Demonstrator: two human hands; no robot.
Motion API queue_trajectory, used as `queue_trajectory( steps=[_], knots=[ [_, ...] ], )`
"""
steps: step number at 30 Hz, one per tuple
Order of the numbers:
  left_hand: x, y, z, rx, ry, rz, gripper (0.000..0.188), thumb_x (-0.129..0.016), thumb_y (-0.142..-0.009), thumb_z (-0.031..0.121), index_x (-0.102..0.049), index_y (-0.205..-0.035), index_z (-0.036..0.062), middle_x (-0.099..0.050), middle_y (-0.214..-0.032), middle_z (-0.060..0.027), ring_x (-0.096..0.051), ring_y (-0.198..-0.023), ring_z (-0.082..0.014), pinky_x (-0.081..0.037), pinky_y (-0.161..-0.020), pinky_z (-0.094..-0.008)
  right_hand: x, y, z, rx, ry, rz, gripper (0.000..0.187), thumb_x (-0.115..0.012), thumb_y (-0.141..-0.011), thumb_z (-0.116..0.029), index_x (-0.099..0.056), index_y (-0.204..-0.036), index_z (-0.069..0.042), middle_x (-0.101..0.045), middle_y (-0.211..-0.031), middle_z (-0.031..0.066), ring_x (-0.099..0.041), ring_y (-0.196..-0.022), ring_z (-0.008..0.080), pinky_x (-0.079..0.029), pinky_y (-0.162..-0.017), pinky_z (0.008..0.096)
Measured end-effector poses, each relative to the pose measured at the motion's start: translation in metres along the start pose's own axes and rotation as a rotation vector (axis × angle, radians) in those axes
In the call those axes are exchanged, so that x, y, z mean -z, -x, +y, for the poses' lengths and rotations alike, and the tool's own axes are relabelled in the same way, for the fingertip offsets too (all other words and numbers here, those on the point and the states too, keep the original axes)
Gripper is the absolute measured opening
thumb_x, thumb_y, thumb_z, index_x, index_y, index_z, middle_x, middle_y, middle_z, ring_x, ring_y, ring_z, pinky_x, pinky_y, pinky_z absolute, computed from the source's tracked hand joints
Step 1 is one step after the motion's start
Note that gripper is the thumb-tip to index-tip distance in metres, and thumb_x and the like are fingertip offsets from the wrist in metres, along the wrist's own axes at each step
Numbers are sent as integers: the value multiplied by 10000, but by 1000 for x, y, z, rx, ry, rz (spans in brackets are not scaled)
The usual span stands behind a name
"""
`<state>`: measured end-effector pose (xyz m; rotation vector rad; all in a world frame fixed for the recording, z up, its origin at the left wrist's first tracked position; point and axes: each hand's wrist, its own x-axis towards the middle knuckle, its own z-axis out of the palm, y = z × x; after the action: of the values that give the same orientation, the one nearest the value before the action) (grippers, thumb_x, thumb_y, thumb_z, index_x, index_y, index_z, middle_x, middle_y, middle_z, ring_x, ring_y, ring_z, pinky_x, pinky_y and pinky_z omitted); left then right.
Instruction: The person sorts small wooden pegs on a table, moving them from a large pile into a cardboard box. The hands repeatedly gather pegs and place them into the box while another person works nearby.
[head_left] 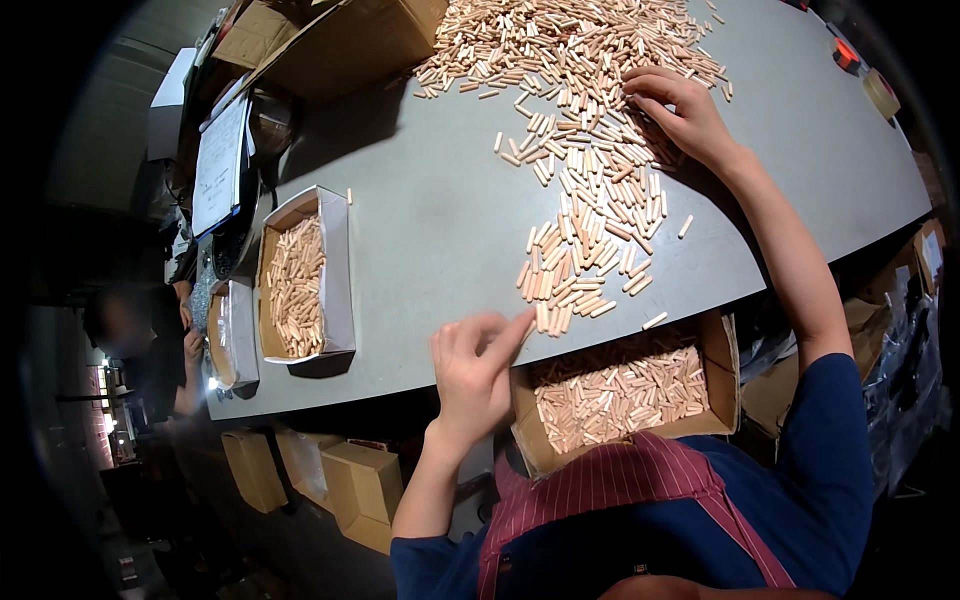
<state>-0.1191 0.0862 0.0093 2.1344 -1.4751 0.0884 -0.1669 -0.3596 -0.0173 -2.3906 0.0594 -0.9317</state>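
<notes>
Small pale wooden dowels (590,240) lie in a broad trail across the grey table (420,230), from a large heap at the far edge down to the near edge. My right hand (685,115) rests against the right side of the heap, thumb and fingers apart, with dowels around the fingertips. At the near edge my left hand (470,375) is beside the end of the trail, one digit stretched toward the nearest dowels. I see nothing held in it; its other fingers are bent and partly hidden. Just below that edge, an open cardboard box (725,375) contains many dowels.
On the left stand a white-sided box (340,270) full of dowels and a smaller box (235,335). Behind them are a clipboard (220,165) and a large carton (350,45). Tape (881,93) lies far right. Another person (150,340) is at the left; cartons (360,490) stand below.
</notes>
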Motion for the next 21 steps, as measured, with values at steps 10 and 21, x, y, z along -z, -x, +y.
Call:
queue_trajectory(
  steps=[10, 21],
  knots=[
    [-9, -3, 12, -147, 348, -50, 520, -683, -737, -30, -785, -1234, 86, -712, -1211, -95, -639, -1052, -300, -486, -967, -409, 3, 0, 3, 70, 29, -12, 241, -628, -992, 9, -721, -1214, -9, -728, -1276, 91, -730, -1107, 209, -584, -949, 310],
    [-45, -29, 47, -307, 158, -149, 542, -694, -934, 91, -602, -1453, -38, -563, -1541, -214, -556, -1410, -376, -425, -1202, -497, 4, -2, -1, -9, 41, 11, 248, -648, -989, -15, -729, -1223, -25, -741, -1245, 107, -729, -1096, 230, -586, -935, 324]
  ],
)
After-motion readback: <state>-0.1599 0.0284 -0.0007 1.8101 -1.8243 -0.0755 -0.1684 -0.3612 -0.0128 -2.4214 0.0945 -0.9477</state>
